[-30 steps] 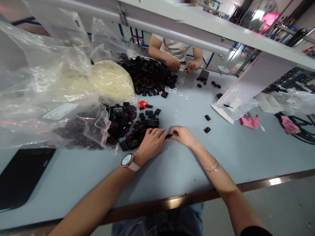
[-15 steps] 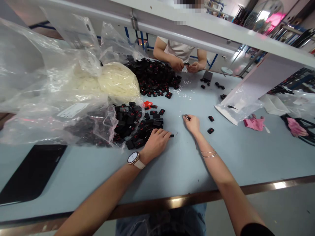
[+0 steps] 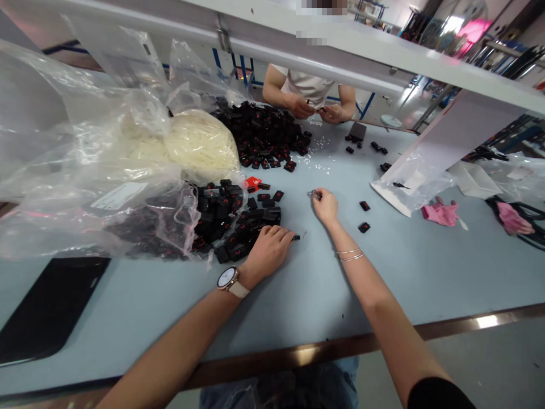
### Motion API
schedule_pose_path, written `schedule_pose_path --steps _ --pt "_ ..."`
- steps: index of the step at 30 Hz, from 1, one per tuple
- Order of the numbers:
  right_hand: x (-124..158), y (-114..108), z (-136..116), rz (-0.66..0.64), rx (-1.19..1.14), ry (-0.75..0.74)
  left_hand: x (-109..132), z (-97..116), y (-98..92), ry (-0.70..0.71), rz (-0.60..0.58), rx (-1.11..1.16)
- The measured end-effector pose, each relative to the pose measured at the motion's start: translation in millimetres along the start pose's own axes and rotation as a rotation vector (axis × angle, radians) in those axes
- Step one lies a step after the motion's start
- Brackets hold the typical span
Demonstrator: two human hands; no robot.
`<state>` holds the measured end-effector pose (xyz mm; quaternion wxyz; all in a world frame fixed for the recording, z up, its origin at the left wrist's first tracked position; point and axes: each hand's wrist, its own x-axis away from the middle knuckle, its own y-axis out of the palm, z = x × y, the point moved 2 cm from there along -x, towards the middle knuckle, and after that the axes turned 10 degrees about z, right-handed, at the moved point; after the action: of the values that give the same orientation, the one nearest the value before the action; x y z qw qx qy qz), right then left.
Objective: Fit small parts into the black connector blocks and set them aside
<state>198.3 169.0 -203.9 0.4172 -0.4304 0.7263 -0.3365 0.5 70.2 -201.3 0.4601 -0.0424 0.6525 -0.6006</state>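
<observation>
Since a second earlier, the right hand point(image 3: 326, 205) has left its place beside the left hand point(image 3: 269, 249) and gone forward, leaving the two well apart; the left stays by the near heap. Beneath everything spreads the pale blue desk point(image 3: 409, 267), crossed overhead by a white shelf point(image 3: 383, 45). Large clear plastic bags point(image 3: 55, 159) cover its left side, one packed with pale-yellow pieces point(image 3: 202, 142). Across the desk, a co-worker in a white top point(image 3: 304, 85) handles something small. Lower left lies a glossy black panel point(image 3: 55, 304). Black housings with red parts form a far heap point(image 3: 261, 133) and a smaller near heap point(image 3: 221, 213), partly inside a bag. Rightward lies a pink glove point(image 3: 440, 213); two loose housings point(image 3: 364, 227) sit nearer the right hand. At the left fingertips, just right of the near heap, a black connector housing point(image 3: 296, 237) is pinched. The right fingers pinch a slim metallic tool point(image 3: 315, 195), its exact kind unclear. Smallest are scattered white bits point(image 3: 321, 166) beyond it.
</observation>
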Motion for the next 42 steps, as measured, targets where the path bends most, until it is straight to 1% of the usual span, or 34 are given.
schedule_pose_path --steps 3,5,8,14,16,18,25,28,32,36,42 --pt "-3.2 0.0 -6.2 -0.035 0.033 -0.105 0.2 -0.3 0.8 0.003 0.009 -0.006" --pt "-2.8 0.3 -9.6 -0.074 0.072 -0.134 0.0 -0.3 1.1 0.006 0.017 -0.009" --pt "-2.1 1.2 -13.1 -0.099 0.123 -0.125 0.0 -0.3 1.1 0.009 0.027 -0.012" --pt "-1.9 1.8 -16.2 -0.069 0.153 -0.073 0.9 -1.1 1.8 0.019 0.030 -0.008" --pt "3.4 -0.2 -16.8 -0.062 0.114 -0.070 1.4 -1.5 2.9 0.016 0.024 -0.003" --pt "14.7 -3.7 -17.3 -0.052 0.047 -0.091 1.7 -2.0 3.6 0.015 0.012 0.005" --pt "83.7 -24.4 -9.2 -0.009 -0.321 -0.187 -0.3 -3.4 -0.8 -0.019 -0.012 0.110" --pt "102.0 -32.9 -6.7 -0.035 -0.471 -0.215 -0.2 -4.6 -1.6 -0.043 0.000 0.144" --pt "107.2 -39.4 -12.6 -0.083 -0.565 -0.213 2.5 -7.9 1.7 -0.102 0.014 0.178" --pt "106.9 -40.2 -23.2 -0.143 -0.624 -0.242 4.0 -9.2 4.6 -0.104 0.018 0.190" --pt "106.2 -36.8 -28.9 -0.207 -0.552 -0.233 3.2 -9.0 2.8 -0.098 0.035 0.207"
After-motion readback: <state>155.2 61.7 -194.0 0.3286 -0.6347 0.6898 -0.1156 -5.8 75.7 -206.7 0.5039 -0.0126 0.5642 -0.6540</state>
